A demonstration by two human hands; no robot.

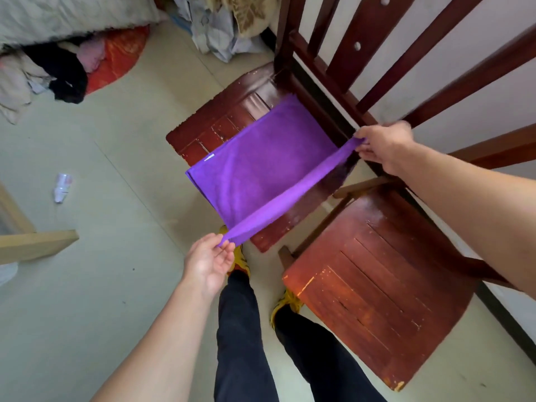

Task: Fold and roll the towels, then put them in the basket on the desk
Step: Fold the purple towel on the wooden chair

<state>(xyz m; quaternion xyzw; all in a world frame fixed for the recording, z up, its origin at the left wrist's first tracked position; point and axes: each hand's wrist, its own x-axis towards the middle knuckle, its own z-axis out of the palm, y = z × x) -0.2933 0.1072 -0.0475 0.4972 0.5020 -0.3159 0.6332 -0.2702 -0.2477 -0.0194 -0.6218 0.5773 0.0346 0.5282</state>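
Purple towel [261, 163] lies spread over the seat of a dark wooden chair [220, 123], hiding most of that seat. Its near edge is lifted into a taut band. The left hand [210, 258] pinches the 7 o'clock corner between thumb and fingers. The right hand [383, 146] pinches the 3 o'clock corner, its fingertips blurred. The chair's back is cut off at 12 o'clock.

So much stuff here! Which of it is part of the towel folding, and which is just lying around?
Part of the job: purple cloth towel, left hand and right hand pinching its raised edge, dark red wooden chair beneath it.
Lying about: crumpled white wrapper, heap of clothes, second red-brown wooden chair.
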